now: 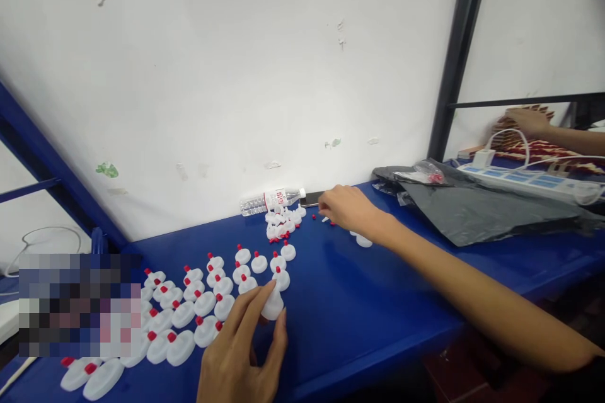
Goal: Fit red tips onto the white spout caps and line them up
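Note:
My left hand (243,346) is at the front, thumb and fingers closed around a white squeeze-bottle lid (273,307) with a pointed spout. No red tip shows on this lid. Farther back, my right hand (347,206) reaches down to the table with its fingers bent together; whatever they pinch is hidden. Close to it lie small red caps (314,217) and a few white lids (363,241). Left of my left hand stand many white lids with red caps (205,303) in loose rows. A pile of white lids (280,223) has loose red caps along its front.
Against the wall lie a clear plastic bottle (271,200) and a dark flat object (312,198). Grey plastic bags (466,208) cover the right side, beside a white power strip (524,181). Another person's hand (527,121) shows at far right. A dark post (460,44) rises there.

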Available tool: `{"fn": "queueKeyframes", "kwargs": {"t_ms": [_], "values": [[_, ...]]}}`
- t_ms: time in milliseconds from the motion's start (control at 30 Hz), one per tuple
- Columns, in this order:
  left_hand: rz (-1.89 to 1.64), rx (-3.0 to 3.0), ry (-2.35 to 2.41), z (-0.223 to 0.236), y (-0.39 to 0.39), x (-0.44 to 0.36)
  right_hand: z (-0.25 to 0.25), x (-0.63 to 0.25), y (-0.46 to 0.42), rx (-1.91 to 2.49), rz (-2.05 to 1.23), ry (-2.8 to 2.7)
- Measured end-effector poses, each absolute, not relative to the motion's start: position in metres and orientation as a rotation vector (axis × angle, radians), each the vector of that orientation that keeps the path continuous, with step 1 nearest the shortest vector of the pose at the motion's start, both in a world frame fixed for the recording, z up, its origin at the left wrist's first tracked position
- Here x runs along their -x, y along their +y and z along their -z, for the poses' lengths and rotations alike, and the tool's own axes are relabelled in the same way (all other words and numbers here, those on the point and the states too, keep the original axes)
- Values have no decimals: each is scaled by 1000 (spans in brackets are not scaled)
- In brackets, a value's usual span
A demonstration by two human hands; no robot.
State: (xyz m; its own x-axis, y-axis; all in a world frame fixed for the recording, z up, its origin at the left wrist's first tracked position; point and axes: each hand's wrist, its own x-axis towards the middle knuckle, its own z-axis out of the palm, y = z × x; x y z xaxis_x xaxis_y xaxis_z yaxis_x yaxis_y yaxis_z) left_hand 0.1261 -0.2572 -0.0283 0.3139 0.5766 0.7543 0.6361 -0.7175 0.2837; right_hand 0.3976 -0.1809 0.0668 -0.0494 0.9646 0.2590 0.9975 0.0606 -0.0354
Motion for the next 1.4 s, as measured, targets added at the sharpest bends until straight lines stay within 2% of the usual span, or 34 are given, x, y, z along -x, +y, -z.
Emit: {"fn": "queueKeyframes", "kwargs": {"t_ms": [200, 400, 600, 800, 1033, 1400], "values": [[1407, 2500, -1132, 29, -257, -126, -47, -403, -169, 2228, 175, -2097], [1389, 2491, -1126, 30, -257, -125, -40, -404, -166, 2189, 111, -2088], [1363, 2502, -1138, 29, -256, -125, -53, -402, -170, 1848, -172, -2150], [1372, 2464, -1204, 30, -256, -125, -65, -384, -185, 1062, -934, -2162], [1315, 2496, -1275, 33, -255, -124, -52, -364, -197, 758, -1160, -2227], [1267, 2505, -1292, 32, -257, -123, -45, -358, -197, 736, -1245, -2107]]}}
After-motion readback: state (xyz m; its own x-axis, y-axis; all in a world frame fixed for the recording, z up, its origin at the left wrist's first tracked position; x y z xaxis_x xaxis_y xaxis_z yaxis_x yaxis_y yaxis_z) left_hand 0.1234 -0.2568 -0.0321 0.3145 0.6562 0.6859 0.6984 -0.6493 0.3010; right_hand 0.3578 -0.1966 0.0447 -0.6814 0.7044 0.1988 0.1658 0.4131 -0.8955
